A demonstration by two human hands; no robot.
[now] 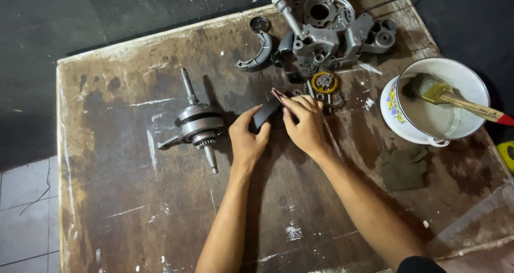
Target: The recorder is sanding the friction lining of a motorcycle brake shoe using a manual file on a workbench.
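Both my hands grip one dark flat strip (266, 114), lying just right of the crankshaft (197, 126) on the desk (134, 209), its long axis rising rightward: left hand (247, 139) pinching the lower end, right hand (305, 124) covering the upper.

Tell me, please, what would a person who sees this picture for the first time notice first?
In the middle of the worn wooden board, the left hand and the right hand hold a dark flat strip between them. To the left of the hands lies a metal crankshaft. At the top sits a grey engine casing, and on the right stands a white enamel pot with a brush in it.
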